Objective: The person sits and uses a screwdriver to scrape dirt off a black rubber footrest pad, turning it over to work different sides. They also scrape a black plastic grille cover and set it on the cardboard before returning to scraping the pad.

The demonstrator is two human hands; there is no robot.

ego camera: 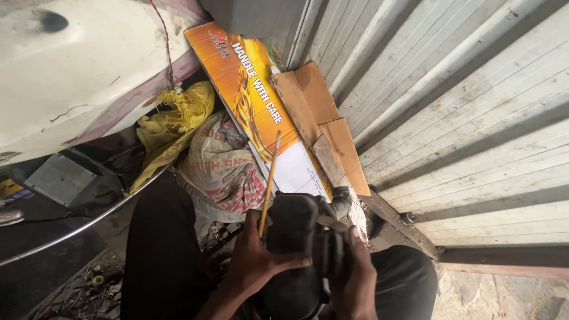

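My left hand point(258, 261) grips a thin yellowish rod point(269, 178) that points up and away, and its thumb rests on a dark, greasy metal part point(296, 222). My right hand point(355, 278) holds the same dark part from the right side, fingers wrapped round its lower edge. A grey cylindrical end point(342, 200) sticks out of the part at its far side. The part sits above my lap, between my knees in dark trousers.
An orange and white cardboard box point(261, 106) leans against a corrugated metal shutter point(462, 106). A printed sack point(222, 166) and a yellow cloth point(172, 121) lie beside it. A white vehicle body panel point(71, 71) fills the upper left. Debris covers the ground point(89, 284).
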